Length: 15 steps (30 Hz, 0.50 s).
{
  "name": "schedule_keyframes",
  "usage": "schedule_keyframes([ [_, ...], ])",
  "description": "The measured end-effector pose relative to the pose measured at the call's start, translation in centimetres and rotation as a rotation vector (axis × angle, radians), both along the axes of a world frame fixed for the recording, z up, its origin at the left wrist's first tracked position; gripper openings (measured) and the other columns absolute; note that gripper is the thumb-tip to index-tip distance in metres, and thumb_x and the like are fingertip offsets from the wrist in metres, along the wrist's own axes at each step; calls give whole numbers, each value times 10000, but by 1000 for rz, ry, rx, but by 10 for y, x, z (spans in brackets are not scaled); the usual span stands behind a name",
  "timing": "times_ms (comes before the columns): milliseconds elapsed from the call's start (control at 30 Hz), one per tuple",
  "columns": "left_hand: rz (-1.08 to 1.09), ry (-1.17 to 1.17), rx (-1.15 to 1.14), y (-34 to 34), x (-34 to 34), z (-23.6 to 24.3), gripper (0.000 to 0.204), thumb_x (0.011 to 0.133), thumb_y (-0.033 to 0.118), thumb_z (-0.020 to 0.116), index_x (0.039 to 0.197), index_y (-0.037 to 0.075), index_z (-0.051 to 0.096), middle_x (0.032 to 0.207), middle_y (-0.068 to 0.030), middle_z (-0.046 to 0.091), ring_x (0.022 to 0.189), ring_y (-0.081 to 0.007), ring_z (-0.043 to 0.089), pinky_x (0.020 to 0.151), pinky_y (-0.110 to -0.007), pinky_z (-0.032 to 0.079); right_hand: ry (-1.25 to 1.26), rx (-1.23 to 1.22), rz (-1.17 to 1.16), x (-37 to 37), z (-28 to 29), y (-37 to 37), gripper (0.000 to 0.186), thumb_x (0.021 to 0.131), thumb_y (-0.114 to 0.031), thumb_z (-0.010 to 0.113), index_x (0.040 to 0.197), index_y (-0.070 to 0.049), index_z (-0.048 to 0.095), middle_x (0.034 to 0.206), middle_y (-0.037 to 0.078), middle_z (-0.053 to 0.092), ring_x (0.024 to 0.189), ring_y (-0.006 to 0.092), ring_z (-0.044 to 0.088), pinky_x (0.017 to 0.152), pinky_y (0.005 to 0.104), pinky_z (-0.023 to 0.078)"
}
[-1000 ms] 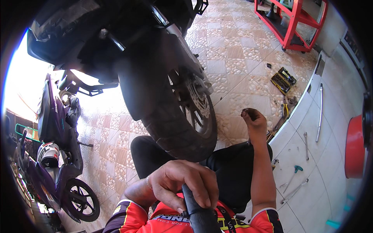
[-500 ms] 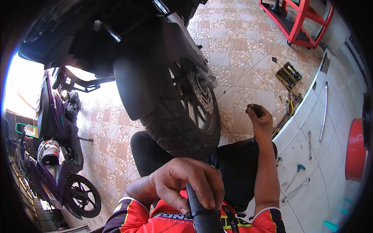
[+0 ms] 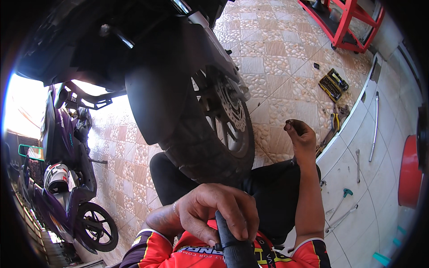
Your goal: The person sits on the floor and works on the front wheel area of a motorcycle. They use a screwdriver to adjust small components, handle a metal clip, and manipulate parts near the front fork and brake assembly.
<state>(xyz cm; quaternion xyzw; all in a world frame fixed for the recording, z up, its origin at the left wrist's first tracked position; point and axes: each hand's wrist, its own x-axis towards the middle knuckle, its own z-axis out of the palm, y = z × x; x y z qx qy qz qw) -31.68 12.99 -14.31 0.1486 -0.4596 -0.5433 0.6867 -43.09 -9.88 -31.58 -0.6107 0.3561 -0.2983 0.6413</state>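
My left hand (image 3: 216, 210), with a thin bracelet at the wrist, is wrapped round a thick black rubber tube (image 3: 234, 250). A dark narrow band circles the tube just below my fingertips; its lower end runs out of the picture. My right hand (image 3: 303, 137) is raised to the right of a motorcycle's front wheel (image 3: 210, 147), apart from it. Its thumb and fingers are pinched together. Something small and dark seems to show at the fingertips, too small to name. The wheel has a black knobbly tyre and a silver brake disc (image 3: 230, 107), and stands between my legs.
Pliers (image 3: 336, 121) and an open bit set (image 3: 333, 85) lie on the patterned tiles. Wrenches (image 3: 358, 166), a long bar (image 3: 374, 127) and a green T-handle tool (image 3: 342, 201) rest on the white tiles. A red trolley (image 3: 344, 27) stands far right, a purple motorcycle (image 3: 67, 169) at left.
The view has shifted slightly. Both hands keep nearly the same pose, the left one still round the black tube and the right one pinched beside the wheel.
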Motion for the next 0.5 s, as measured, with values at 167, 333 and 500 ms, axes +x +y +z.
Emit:
schedule_keyframes([
  [167,-20,7,5,-1,2,-3,308,908,253,709,1074,-3,675,974,-244,682,810,-305,667,710,-393,502,-29,33,6,0,-1,-2,218,912,-166,741,1016,23,705,926,37,711,863,95,623,838,246,477],
  [333,-25,-18,-14,-1,5,-8,321,903,259,710,1073,-10,668,977,-249,680,799,-311,664,716,-398,505,-56,61,2,1,-2,-6,220,908,-156,742,1014,32,702,919,46,709,864,100,628,836,242,479],
  [500,-34,67,118,6,3,-11,378,847,177,771,1124,-46,641,1084,-272,624,952,-299,653,827,-358,520,-56,99,-14,1,-2,-10,217,904,-146,743,1020,34,704,907,51,710,851,112,642,828,247,492],
])
